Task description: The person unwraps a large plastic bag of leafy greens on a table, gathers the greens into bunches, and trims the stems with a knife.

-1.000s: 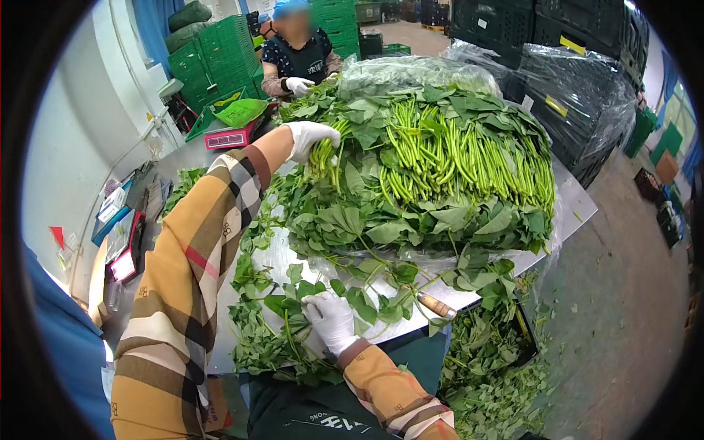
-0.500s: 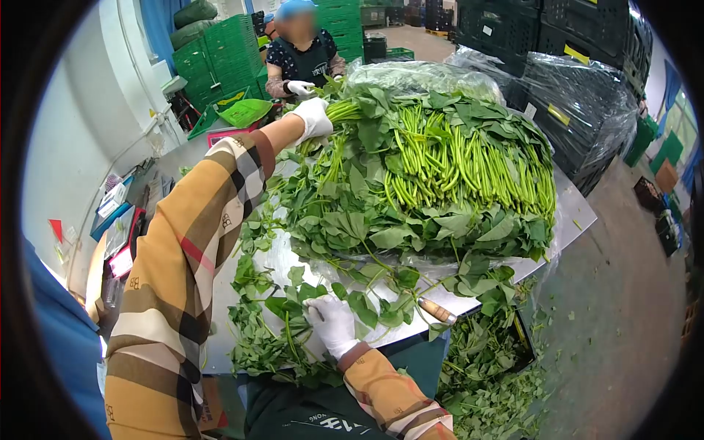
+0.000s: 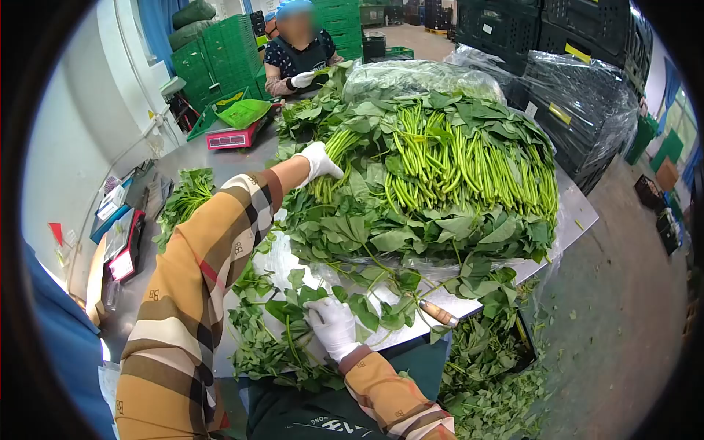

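Note:
My left hand (image 3: 320,163), in a white glove, reaches to the left end of a big pile of leafy green stems (image 3: 469,165). Its thumb and fingers are around a bunch of stems (image 3: 342,142); some of the fingers are hidden behind it. Near the front edge of the metal table, my right hand (image 3: 332,325), also gloved, has its fingers curled down among loose leafy sprigs (image 3: 282,341). What those fingers hold, if anything, is hidden. Just right of this hand, a wooden-handled tool (image 3: 438,313) lies partly under leaves.
A co-worker (image 3: 301,55) with white gloves stands across the table. Beyond the pile's left side is a red scale (image 3: 233,138) with a green tray (image 3: 244,114). Another leafy bunch (image 3: 192,192) lies left. Leaves fill a crate (image 3: 491,359) below; wrapped black crates (image 3: 579,110) stand right.
My left hand has come down and nearer along the pile's left end, uncovering the red scale and the left bunch. My right hand stays put. The co-worker's gloved hand has shifted slightly.

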Available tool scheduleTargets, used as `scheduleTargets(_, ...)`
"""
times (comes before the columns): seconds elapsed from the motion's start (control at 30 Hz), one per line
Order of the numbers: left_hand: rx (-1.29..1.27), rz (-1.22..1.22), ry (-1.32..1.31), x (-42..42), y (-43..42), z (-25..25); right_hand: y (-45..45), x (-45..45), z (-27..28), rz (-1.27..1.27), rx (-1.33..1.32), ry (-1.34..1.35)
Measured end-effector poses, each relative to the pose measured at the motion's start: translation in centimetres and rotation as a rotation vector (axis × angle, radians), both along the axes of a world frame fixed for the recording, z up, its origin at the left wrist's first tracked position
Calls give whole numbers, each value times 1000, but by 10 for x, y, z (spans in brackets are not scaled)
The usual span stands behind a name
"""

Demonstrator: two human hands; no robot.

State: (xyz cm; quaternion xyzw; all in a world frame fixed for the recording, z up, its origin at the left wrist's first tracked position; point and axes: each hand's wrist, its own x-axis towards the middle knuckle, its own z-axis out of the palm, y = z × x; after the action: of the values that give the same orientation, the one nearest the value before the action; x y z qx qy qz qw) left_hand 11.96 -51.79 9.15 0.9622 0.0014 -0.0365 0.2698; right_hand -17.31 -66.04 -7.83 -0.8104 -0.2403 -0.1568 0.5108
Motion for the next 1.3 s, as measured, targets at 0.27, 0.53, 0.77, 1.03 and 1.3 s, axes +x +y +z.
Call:
scheduleTargets(0.27, -139, -21, 81, -10, -1, 0, 0, 1, -2, 16, -17, 14)
scheduleTargets(0.53, 292, 28, 26, -24, -26, 22, 0, -3, -2, -9, -33, 29)
scheduleTargets(0.77, -133, 100, 37, -15, -11, 92, 1, -3, -8, -17, 15, -2)
scheduleTargets(1.03, -790, 58, -306, -13, -73, 102, -1, -2, -2, 18, -47, 70)
scheduleTargets(1.3, -769, 57, 137, -2, -124, 53, -1, -1, -7, 42, 27, 36)
